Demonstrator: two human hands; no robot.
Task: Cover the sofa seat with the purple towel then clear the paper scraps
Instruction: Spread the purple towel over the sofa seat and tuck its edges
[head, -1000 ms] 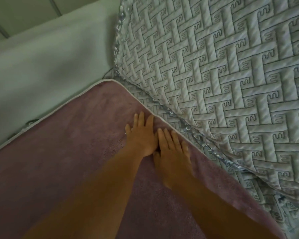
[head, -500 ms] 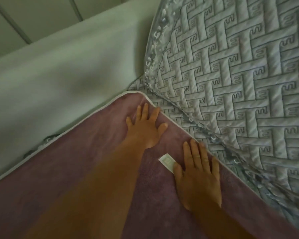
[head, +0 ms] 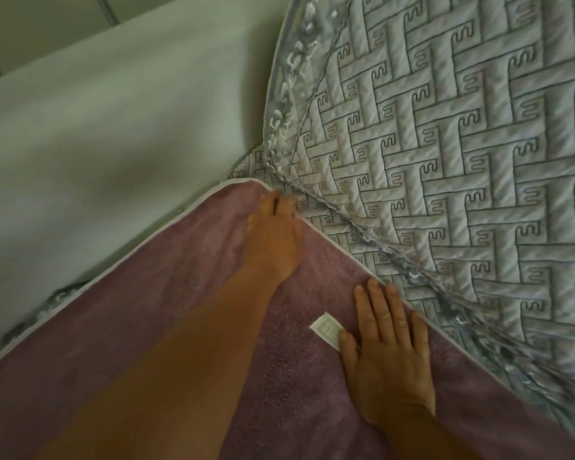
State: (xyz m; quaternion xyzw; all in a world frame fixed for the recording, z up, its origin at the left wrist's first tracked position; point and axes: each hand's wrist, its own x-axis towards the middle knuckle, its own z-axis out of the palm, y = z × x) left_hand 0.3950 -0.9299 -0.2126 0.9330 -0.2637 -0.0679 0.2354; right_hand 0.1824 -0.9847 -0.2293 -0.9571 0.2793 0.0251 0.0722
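The purple terry towel with white piped edge (head: 186,293) lies spread flat over the sofa seat under both your hands, its far corner right at your left fingertips. Your left hand (head: 273,240) lies on that corner with fingers extended toward the seat's back crease; they blur at the tips, so I can't tell if they tuck in or just press. Your right hand (head: 385,353) lies flat, fingers straight and together, fingertips touching the towel's piped edge. A small white printed paper scrap (head: 326,330) sits on the towel, touching your right thumb. Just beyond both sets of fingertips is the grey quilted sofa back cover with fringe trim (head: 445,161); left of your left hand, the pale plain armrest (head: 113,127).

Covering looks nearly done; scraps not cleared. Risks: sliding the right hand could shove the scrap into the crease or under the fringe, where it's hard to find. Pushing the corner too hard could bunch the towel and expose the seat. Pinching up the scrap could lift the pile and wrinkle it.
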